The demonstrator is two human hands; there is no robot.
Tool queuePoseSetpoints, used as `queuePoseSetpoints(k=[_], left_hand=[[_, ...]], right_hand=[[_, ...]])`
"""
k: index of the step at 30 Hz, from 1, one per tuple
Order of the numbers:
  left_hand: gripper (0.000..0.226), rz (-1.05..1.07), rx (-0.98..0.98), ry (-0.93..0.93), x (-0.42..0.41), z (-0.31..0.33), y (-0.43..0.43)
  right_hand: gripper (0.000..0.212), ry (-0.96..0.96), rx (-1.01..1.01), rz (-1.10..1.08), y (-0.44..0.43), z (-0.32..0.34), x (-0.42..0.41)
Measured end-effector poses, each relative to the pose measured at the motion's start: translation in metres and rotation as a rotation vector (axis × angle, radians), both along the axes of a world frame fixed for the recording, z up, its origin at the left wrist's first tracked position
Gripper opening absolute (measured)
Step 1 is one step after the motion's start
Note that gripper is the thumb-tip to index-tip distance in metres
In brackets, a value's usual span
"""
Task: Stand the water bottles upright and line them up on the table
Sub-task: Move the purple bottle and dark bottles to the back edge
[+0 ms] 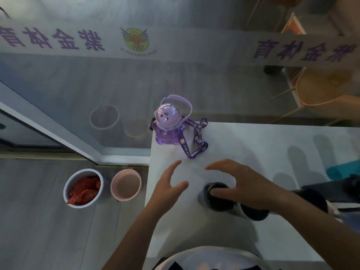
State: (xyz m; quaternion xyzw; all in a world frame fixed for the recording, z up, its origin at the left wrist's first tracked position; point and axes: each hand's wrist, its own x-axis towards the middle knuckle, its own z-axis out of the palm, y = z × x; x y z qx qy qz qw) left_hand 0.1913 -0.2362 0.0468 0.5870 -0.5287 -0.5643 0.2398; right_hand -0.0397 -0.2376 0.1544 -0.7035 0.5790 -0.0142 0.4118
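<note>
Both hands hover over the white table with nothing in them: my left hand is spread, thumb and fingers apart, above bare tabletop, and my right hand is open too, palm down with fingers splayed, held over the top of a grey bottle with a dark lid; I cannot tell whether the palm touches that lid. I count two bottles I can be sure of. The grey one stands upright under my right hand near the table's middle. Just right of it, partly hidden by my right forearm, a second dark round shape may be another lid, but I cannot make it out. Farther on, at the table's far left corner, the purple bottle stands upright; it has a clear domed cap with a small face on it, a lilac carry handle arching over the top, and a purple printed strap trailing loose on the table beside it. At the right edge a teal object is cut off by the frame. On the floor left of the table sit two round bins, side by side: the pale blue bin holds red crumpled material, and the pink bin looks empty.
</note>
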Motion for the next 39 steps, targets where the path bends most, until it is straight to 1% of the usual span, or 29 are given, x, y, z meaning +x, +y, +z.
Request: queuePoseSetpoints(k=[3,6,9,12,14,17,20,23,25,27,30,33,37,39], left_hand=[[0.076,-0.144,0.078,-0.091,-0.015,-0.013,0.026],[0.083,-0.205,0.106,-0.140,-0.031,-0.021,0.049],[0.085,-0.199,0.097,-0.191,-0.046,-0.028,0.063],[0.086,-0.122,0.104,-0.203,-0.057,-0.034,0.069],[0.082,-0.090,0.110,-0.221,-0.061,-0.036,0.067],[0.069,-0.079,0.111,-0.228,-0.066,-0.034,0.061],[0.067,-0.061,0.121,-0.215,-0.068,-0.033,0.053],[0.066,-0.058,0.130,-0.189,-0.068,-0.035,0.043],[0.067,-0.061,0.151,-0.195,-0.067,-0.036,0.036],[0.069,-0.075,0.159,-0.227,-0.065,-0.039,0.029],[0.067,-0.080,0.146,-0.301,-0.056,-0.043,0.023],[0.068,-0.091,0.115,-0.430,-0.041,-0.051,0.018],[0.075,-0.118,0.118,-0.657,-0.025,-0.065,0.014],[0.077,-0.141,0.126,-0.729,-0.018,-0.070,0.014]], right_hand=[[0.072,0.090,-0.039,0.209,0.016,-0.010,-0.002],[0.075,0.183,-0.139,0.400,0.026,-0.023,-0.003],[0.074,0.249,-0.230,0.511,0.029,-0.035,-0.002],[0.068,0.264,-0.281,0.543,0.024,-0.040,-0.002],[0.066,0.224,-0.269,0.523,0.019,-0.039,-0.003],[0.067,0.158,-0.218,0.442,0.007,-0.041,-0.007],[0.070,0.086,-0.146,0.327,-0.008,-0.032,-0.011],[0.069,0.041,-0.099,0.183,-0.031,-0.019,-0.021],[0.065,0.024,-0.108,0.104,-0.050,-0.011,-0.032],[0.059,0.022,-0.178,0.047,-0.071,-0.007,-0.042],[0.057,0.054,-0.275,-0.078,-0.107,-0.012,-0.048],[0.064,0.094,-0.322,-0.169,-0.136,-0.028,-0.047],[0.069,0.111,-0.355,-0.224,-0.156,-0.044,-0.037],[0.070,0.124,-0.362,-0.233,-0.161,-0.048,-0.030]])
